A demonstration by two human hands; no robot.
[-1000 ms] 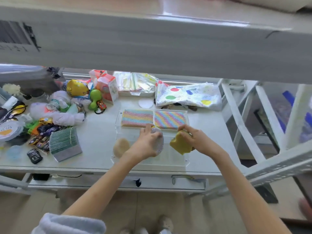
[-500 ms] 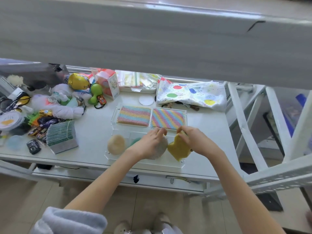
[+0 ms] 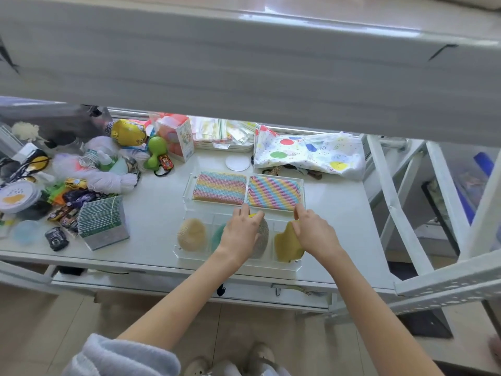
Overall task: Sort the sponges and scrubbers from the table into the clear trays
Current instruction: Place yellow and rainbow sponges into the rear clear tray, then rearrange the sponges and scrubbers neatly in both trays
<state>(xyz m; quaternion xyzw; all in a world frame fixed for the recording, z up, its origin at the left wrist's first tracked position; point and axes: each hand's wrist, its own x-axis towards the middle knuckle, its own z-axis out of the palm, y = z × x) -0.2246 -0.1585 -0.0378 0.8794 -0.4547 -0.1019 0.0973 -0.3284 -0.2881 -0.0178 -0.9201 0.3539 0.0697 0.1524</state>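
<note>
Two clear trays lie on the white table. The far tray (image 3: pixel 187 191) holds two rainbow-striped sponges (image 3: pixel 219 187) (image 3: pixel 273 191) side by side. The near tray (image 3: pixel 238 264) has three compartments. A beige round scrubber (image 3: pixel 192 234) sits in the left one. In the middle one, my left hand (image 3: pixel 241 234) grips a grey mesh scrubber (image 3: pixel 262 237), beside a partly hidden green piece (image 3: pixel 218 236). My right hand (image 3: pixel 314 234) holds a yellow sponge (image 3: pixel 286 246) down in the right compartment.
Toys, bottles and a green-edged stack (image 3: pixel 101 221) crowd the table's left side. A dotted white cloth (image 3: pixel 309 154) and a white disc (image 3: pixel 238 163) lie behind the trays. A grey board (image 3: pixel 244 63) overhangs the table. A white metal frame (image 3: pixel 401 213) stands at the right.
Both hands have come down and toward me, lowering the grey scrubber and the yellow sponge from above the near tray into its middle and right compartments.
</note>
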